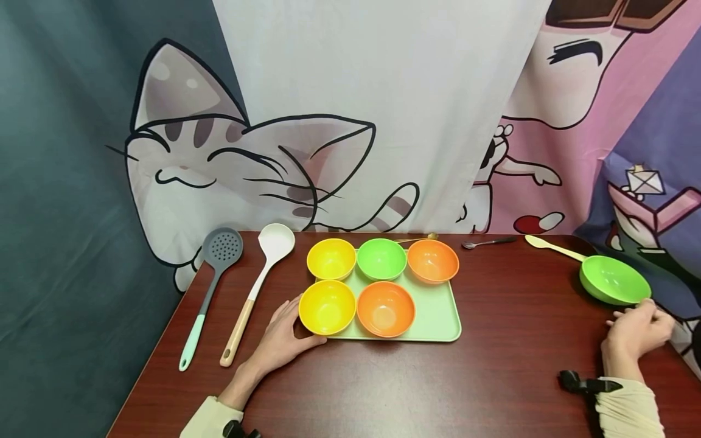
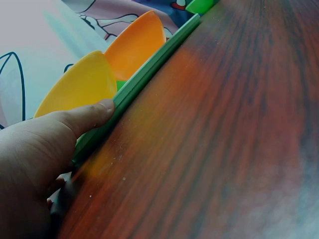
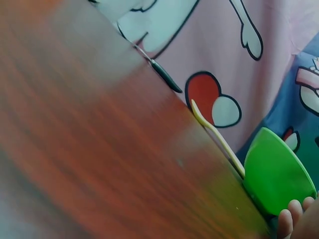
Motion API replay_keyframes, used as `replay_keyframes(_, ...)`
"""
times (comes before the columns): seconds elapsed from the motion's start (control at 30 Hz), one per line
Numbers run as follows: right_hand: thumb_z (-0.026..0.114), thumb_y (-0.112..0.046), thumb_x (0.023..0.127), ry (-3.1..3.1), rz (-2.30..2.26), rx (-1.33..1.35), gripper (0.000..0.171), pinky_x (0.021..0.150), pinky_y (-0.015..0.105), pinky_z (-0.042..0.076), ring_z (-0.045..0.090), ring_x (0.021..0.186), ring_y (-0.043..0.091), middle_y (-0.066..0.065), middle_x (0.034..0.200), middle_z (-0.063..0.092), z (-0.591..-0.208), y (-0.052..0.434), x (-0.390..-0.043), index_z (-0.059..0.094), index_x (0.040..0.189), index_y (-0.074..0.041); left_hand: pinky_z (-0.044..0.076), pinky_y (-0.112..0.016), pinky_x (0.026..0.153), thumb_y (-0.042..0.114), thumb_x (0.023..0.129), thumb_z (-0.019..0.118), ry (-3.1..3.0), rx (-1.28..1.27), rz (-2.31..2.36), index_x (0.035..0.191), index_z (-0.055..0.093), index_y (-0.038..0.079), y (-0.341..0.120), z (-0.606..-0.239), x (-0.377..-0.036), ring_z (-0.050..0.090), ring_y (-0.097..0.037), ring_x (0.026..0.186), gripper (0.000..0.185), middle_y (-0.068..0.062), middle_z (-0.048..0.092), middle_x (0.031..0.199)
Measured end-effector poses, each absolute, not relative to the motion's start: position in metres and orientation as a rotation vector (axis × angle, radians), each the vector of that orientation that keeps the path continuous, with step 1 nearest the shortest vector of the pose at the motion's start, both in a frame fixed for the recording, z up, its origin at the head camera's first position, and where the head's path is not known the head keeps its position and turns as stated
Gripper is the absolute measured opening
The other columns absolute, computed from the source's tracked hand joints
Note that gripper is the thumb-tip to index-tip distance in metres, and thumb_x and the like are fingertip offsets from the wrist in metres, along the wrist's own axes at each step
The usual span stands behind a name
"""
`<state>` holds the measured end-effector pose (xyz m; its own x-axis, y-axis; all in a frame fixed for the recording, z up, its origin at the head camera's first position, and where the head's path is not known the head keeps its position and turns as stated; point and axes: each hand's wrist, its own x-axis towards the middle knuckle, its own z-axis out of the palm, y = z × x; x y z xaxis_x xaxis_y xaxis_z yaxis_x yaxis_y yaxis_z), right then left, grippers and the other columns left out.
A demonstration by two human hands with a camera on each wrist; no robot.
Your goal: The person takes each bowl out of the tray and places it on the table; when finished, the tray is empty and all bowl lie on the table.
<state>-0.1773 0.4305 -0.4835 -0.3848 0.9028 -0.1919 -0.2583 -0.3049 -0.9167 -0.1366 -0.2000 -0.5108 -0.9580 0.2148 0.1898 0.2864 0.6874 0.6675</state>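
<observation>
My left hand (image 1: 282,337) grips the front left corner of a pale green tray (image 1: 429,310), thumb along its front edge and fingers beside a yellow bowl (image 1: 327,307). In the left wrist view the thumb lies at the tray's edge (image 2: 149,62), below that bowl. Also on the tray are an orange bowl (image 1: 386,309) in front and, behind, another yellow bowl (image 1: 331,260), a green bowl (image 1: 381,260) and a second orange bowl (image 1: 433,261). Far right, my right hand (image 1: 639,331) pinches the near rim of a separate green bowl (image 1: 613,280); its fingers (image 3: 295,211) are partly cut off in the right wrist view.
A grey slotted turner (image 1: 221,249) and a white ladle (image 1: 276,243) lie left of the tray. A small dark-handled fork (image 1: 490,242) and a yellow spoon (image 1: 553,247) lie along the back edge, and a gold utensil (image 1: 432,236) behind the tray. Printed cloth hangs behind the table.
</observation>
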Motion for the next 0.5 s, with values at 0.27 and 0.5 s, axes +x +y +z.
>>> replay_keyframes(0.27, 0.055, -0.011, 0.097, -1.050, 1.855, -0.836, 0.020, 0.037, 0.017, 0.042, 0.053, 0.042, 0.007, -0.001, 0.060, 0.058, -0.484, 0.412, -0.175, 0.055, 0.077, -0.008, 0.020, -0.054, 0.122, 0.058, 0.073, 0.082, -2.808, -0.408, -1.142, 0.152, 0.042, 0.024, -0.199, -0.511, -0.136, 0.035, -0.022, 0.148, 0.094, 0.000, 0.043, 0.156)
replay_keyframes(0.5, 0.056, -0.010, 0.097, -1.137, 1.868, -0.755, 0.021, 0.042, 0.015, 0.043, 0.057, 0.045, 0.006, -0.003, 0.057, 0.060, -0.487, 0.393, -0.174, 0.059, 0.076, -0.007, 0.020, -0.054, 0.122, 0.060, 0.073, 0.081, -2.806, -0.410, -1.131, 0.152, 0.042, 0.024, -0.200, -0.511, -0.137, 0.034, -0.022, 0.149, 0.095, -0.001, 0.043, 0.156)
